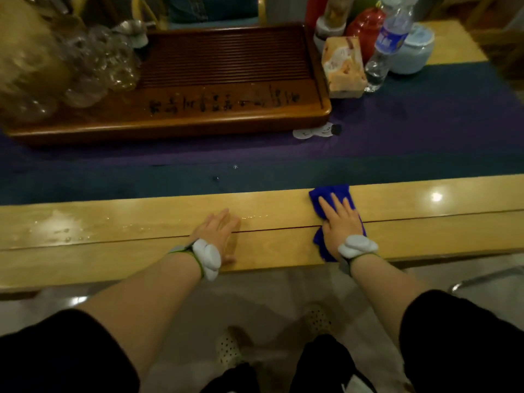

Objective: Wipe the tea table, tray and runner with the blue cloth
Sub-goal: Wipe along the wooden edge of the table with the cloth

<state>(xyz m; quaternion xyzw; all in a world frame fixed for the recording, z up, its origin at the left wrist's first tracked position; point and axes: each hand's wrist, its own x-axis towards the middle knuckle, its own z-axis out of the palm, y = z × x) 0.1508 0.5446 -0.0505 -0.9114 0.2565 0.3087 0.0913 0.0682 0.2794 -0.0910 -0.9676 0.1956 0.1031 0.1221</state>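
A person stands at a pale wooden table (141,222), both forearms reaching over its near edge. The right hand (338,222) lies flat with fingers straight and spread, pressing a blue cloth (330,194) onto the table, just in front of the dark runner (397,143). The left hand (218,231) rests open, palm down, on the bare wood to the left of the cloth, touching nothing else. Water droplets (68,236) glisten on the table farther left. Beyond the cloth, a brown wooden tray (226,89) sits on the runner, with blurred glassware (85,66) at its left end and bottles (388,43) to its right.
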